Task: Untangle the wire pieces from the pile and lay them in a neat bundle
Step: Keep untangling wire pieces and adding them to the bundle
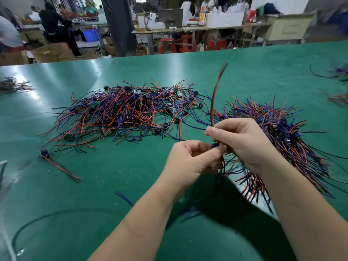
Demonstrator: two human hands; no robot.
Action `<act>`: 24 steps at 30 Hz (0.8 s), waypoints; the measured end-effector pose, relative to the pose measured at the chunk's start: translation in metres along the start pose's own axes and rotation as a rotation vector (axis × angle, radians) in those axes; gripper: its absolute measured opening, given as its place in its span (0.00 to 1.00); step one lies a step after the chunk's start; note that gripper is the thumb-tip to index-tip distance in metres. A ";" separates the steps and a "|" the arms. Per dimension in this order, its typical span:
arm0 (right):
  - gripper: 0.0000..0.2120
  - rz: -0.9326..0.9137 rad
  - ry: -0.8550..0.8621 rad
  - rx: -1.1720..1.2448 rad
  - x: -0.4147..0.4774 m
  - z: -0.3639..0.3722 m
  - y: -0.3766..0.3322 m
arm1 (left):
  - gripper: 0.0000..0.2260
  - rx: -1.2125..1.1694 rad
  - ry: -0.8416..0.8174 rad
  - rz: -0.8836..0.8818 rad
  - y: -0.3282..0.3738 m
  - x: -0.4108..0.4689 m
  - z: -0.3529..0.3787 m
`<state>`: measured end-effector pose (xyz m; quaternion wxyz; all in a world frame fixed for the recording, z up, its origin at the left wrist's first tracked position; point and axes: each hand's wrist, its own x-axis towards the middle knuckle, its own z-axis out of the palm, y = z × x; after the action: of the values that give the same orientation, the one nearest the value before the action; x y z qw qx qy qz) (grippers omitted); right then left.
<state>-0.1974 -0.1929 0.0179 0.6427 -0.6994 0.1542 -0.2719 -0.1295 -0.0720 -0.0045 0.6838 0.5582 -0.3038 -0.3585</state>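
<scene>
Though tangled, pile [120,113] left of bundle [282,140]

Bare counter [116,174] lies open on the near side of the tangled pile [122,113], crossed only by a stray wire piece [58,164] at the left, a blue offcut [124,198] and a thin black wire [37,217] (nearest the edge). The bundle [286,140] blocks the right; the narrow gap between holds the left hand [190,159], right hand [243,142] and their upright wire [214,98].

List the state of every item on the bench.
Pile: tangled, ends splayed.
Bundle: roughly aligned, right of pile.
Held wire: raised, end pointing up.
Left hand: pinches its connector.
Right hand: grips the wire higher up.
Stray piece: alone, left of pile.
</scene>
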 end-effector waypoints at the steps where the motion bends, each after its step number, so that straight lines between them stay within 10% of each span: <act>1: 0.09 -0.014 0.057 -0.011 0.001 0.000 0.001 | 0.08 0.034 -0.006 -0.013 -0.001 0.000 0.000; 10: 0.11 0.003 0.502 0.422 0.011 -0.021 -0.006 | 0.07 0.386 -0.383 -0.279 0.001 -0.008 -0.010; 14: 0.12 -0.028 0.672 0.491 0.012 -0.025 -0.012 | 0.07 0.424 -0.233 -0.235 0.009 -0.005 -0.020; 21: 0.12 -0.133 -0.193 -0.314 -0.003 0.005 0.005 | 0.08 0.123 0.173 -0.033 0.014 0.006 -0.025; 24: 0.14 -0.266 -0.114 -0.313 -0.006 0.009 0.006 | 0.13 0.140 0.188 0.066 0.013 0.008 -0.022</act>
<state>-0.1962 -0.1833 0.0112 0.4926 -0.8190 0.0645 -0.2871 -0.1056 -0.0648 0.0044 0.6799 0.6255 -0.2810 -0.2599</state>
